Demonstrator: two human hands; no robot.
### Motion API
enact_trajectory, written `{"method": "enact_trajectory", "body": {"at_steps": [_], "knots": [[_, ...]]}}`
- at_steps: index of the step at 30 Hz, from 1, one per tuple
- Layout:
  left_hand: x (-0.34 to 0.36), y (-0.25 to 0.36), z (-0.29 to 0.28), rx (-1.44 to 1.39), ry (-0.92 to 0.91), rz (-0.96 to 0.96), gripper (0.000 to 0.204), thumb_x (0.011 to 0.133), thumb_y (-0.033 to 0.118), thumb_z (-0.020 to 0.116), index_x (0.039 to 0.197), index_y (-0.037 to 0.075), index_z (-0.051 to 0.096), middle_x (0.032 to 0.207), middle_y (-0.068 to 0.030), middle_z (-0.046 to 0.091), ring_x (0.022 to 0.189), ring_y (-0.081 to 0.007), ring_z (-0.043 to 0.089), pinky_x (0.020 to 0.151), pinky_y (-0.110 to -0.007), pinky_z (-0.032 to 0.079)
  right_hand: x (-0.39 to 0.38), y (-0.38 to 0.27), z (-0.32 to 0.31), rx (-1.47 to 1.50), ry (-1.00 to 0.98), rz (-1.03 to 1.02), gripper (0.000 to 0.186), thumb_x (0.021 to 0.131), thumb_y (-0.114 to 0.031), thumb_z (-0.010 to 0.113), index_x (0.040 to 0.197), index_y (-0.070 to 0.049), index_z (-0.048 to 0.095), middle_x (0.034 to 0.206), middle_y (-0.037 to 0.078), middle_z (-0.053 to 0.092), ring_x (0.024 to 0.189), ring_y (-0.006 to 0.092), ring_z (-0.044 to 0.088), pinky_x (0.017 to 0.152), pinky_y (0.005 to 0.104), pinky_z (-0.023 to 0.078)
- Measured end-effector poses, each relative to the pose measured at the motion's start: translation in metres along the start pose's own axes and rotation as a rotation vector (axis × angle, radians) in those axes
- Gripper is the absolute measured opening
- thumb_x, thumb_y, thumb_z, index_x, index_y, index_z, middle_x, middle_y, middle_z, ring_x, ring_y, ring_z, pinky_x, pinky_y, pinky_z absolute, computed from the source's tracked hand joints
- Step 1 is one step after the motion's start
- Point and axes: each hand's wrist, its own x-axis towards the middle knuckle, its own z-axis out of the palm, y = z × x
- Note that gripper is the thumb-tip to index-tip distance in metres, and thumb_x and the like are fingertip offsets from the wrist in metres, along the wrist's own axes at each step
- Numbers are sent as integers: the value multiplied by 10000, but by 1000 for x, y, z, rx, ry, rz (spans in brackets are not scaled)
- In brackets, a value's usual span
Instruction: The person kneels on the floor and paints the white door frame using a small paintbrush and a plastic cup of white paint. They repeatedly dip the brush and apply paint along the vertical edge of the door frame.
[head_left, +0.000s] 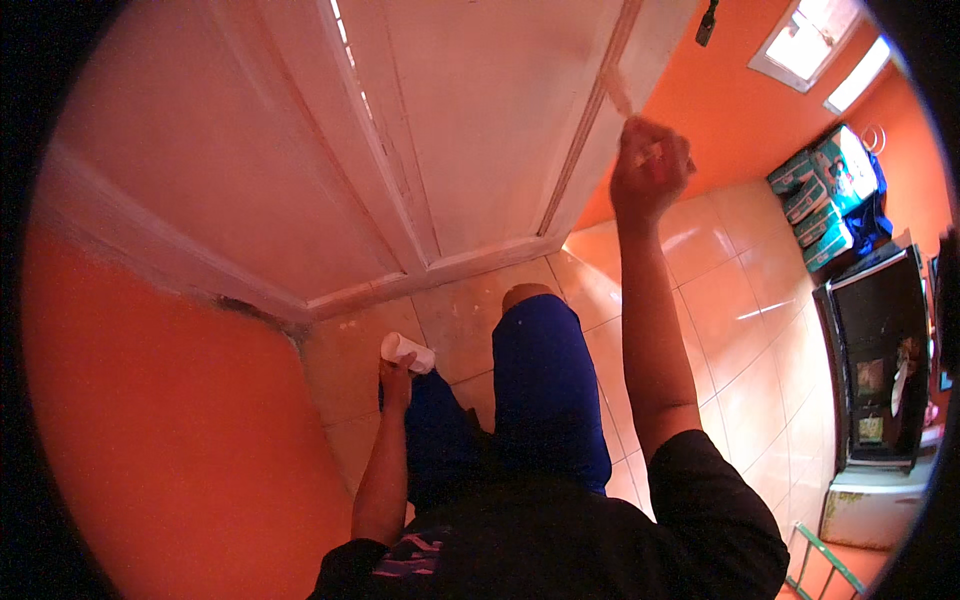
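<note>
My right hand [652, 170] is raised at the upper right, its fingers wrapped round a paintbrush [618, 92] whose pale bristles point up. Motion smears the brush a little, and its tip is at the moulding along the right side of a white panelled door [490, 120]; whether it touches cannot be told. Down by my left knee, my left hand [396, 378] grips a white cylindrical container [408, 352], tilted to one side. What the container has inside is hidden.
An orange wall [180, 420] rises close on my left. Pale floor tiles [740, 290] stretch away on the right. Stacked green packages [822, 215], a dark cabinet [880, 350] and a green metal frame [828, 560] stand along the right side. Small windows [805, 45] are at the upper right.
</note>
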Motion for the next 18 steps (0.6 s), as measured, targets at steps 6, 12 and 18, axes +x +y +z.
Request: {"method": "enact_trajectory", "body": {"at_steps": [6, 12, 18], "knots": [[3, -12, 1, -41, -31, -18, 549, 832, 47, 705, 1324, 17, 464, 1180, -146, 574, 1031, -276, 622, 826, -413, 574, -131, 94, -1, -325, -449, -355, 126, 731, -116, 701, 812, -132, 606, 815, 12, 610, 835, 254, 552, 768, 439, 323], [-12, 2, -3, -29, -7, -28, 543, 823, 39, 708, 1313, 24, 472, 1165, -137, 573, 1030, -270, 616, 826, -405, 568, -232, 131, -13, -444, -749, -185, 98, 733, -126, 682, 779, -139, 596, 755, 10, 592, 829, 237, 568, 746, 433, 322], [-8, -7, -13, -17, 8, -57, 546, 822, 37, 705, 1314, 21, 469, 1183, -127, 560, 1060, -263, 596, 850, -420, 555, -258, 170, -15, -483, -916, 45, 55, 769, -194, 675, 765, -147, 647, 769, 18, 637, 859, 251, 588, 783, 465, 335]]}}
